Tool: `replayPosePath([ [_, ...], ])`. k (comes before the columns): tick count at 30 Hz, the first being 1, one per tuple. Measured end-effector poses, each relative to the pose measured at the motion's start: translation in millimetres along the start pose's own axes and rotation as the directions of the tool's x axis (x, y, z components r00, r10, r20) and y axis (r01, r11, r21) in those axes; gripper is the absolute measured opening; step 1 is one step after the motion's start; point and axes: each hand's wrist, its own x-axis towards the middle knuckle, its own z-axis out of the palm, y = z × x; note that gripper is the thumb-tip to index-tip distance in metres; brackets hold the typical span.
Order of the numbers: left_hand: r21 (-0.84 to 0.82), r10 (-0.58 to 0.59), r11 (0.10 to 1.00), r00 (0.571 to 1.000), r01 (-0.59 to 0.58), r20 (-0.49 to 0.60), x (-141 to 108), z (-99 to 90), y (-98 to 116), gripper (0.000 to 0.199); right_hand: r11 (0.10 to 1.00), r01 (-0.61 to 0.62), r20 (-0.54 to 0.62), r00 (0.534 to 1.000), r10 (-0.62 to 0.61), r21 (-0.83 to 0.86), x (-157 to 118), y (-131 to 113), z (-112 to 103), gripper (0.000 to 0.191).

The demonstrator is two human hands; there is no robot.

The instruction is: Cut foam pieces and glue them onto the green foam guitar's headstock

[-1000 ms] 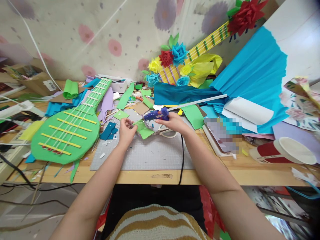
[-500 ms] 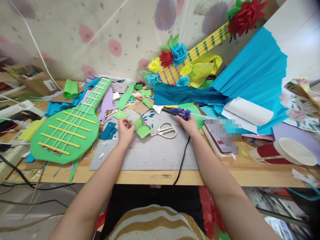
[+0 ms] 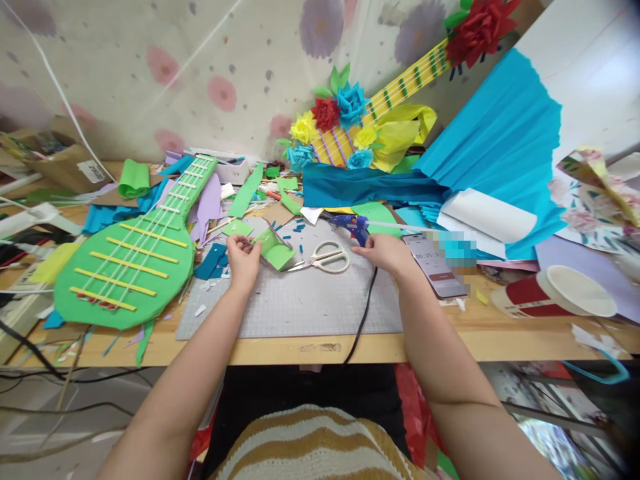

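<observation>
My left hand pinches a folded light-green piece of paper or foam between thumb and fingers, above the grey cutting mat. My right hand is closed around the lower handle of a blue glue gun; the far fingers are hidden. The gun's nozzle points left, a pale glue stick juts out to the right behind it, and its black cord runs down from under the hand. Between my hands lie white-handled scissors, blades toward the green piece. Small dark-blue scraps lie behind them.
A green paper lute lies at left. Behind stands a yellow paper instrument with paper flowers. At right are blue crepe paper, a phone and a tilted paper cup. Scraps clutter the back.
My right hand has shifted lower on the glue gun, showing more of its blue body. The view has drifted slightly. My left hand keeps the green piece at nearly the same spot.
</observation>
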Motion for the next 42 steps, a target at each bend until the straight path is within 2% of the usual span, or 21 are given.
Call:
replayPosePath([
  [3,0.008,-0.016,1.0,0.991,0.015,0.135,-4,1.4,5,0.035,0.947,0.268,0.043,0.959,-0.28,0.18,-1,-26,1,0.029],
  [5,0.023,-0.011,1.0,0.978,0.007,0.206,-7,1.4,8,0.036,0.873,0.34,0.008,0.931,-0.366,0.351,4,-46,12,0.021],
  [10,0.015,-0.016,1.0,0.972,0.013,0.233,-10,-0.6,6,0.038,0.743,0.36,-0.042,0.911,-0.41,0.564,21,-83,49,0.026],
  [13,0.027,-0.029,0.999,0.97,0.023,0.243,-9,-0.6,4,0.039,0.688,0.355,-0.081,0.914,-0.398,0.633,26,-93,63,0.024],
  [17,0.037,-0.038,0.999,0.969,0.03,0.245,-8,-0.3,2,0.04,0.646,0.365,-0.103,0.908,-0.406,0.671,29,-96,70,0.017],
  [24,0.022,-0.021,1.0,0.967,0.016,0.252,-8,-0.7,0,0.038,0.633,0.379,-0.118,0.903,-0.414,0.675,29,-97,72,0.016],
  [34,0.032,-0.015,0.999,0.966,0.007,0.26,-7,-1.2,-1,0.037,0.736,0.4,-0.125,0.908,-0.401,0.546,22,-104,58,0.009],
  [42,0.034,-0.031,0.999,0.967,0.023,0.254,-8,-0.7,-1,0.039,0.754,0.413,-0.147,0.906,-0.396,0.511,19,-106,59,0.008],
])
